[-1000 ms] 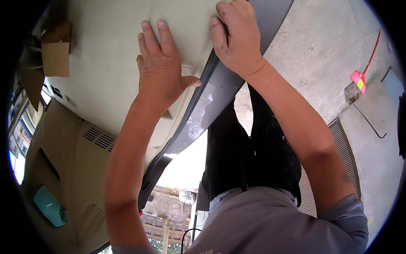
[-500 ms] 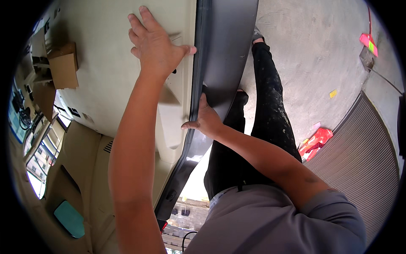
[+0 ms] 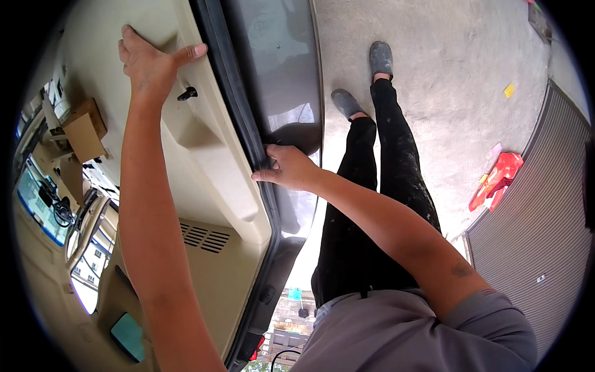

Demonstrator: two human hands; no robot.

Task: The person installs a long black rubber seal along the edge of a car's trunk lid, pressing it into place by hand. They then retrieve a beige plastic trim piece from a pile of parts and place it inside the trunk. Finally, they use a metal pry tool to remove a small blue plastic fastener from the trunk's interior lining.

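Observation:
My left hand (image 3: 150, 68) lies open on the pale beige interior panel (image 3: 176, 149) of a vehicle, thumb stretched toward the panel's edge, above a small black latch (image 3: 187, 93). Lower and to the right, my right hand (image 3: 285, 166) grips the black rubber seal (image 3: 232, 80) along the opening, thumb across it and fingers partly hidden at the edge. Beside the seal runs a dark, glossy painted sill (image 3: 273, 56) with reflections.
Cardboard boxes (image 3: 82, 133) stand inside at left. My legs and grey shoes (image 3: 381, 59) show over concrete floor (image 3: 452, 56). At right are a ribbed metal surface (image 3: 527, 235), a red crumpled plastic item (image 3: 499, 178) and a yellow scrap (image 3: 509, 90).
My right hand has moved down along the edge since a second ago. The view has turned, shifting panel and seal leftward and showing both feet. My left hand still rests on the panel.

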